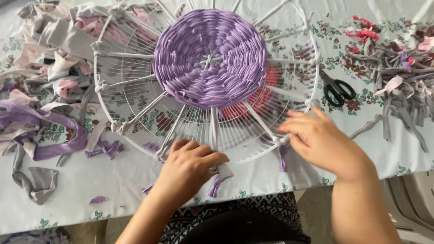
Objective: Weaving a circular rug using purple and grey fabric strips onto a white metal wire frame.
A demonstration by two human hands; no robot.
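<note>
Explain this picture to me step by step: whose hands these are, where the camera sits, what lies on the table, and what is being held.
The camera sits on a person's head, looking down at their own bare hands. On the floral tablecloth lies a round white wire frame strung with white fabric spokes, with a woven purple fabric disc at its centre. The left hand presses a white fabric strip end at the frame's near rim. The right hand touches the rim further right, blurred, so its grip is unclear. Black-handled scissors and piles of fabric strips lie beside.
</note>
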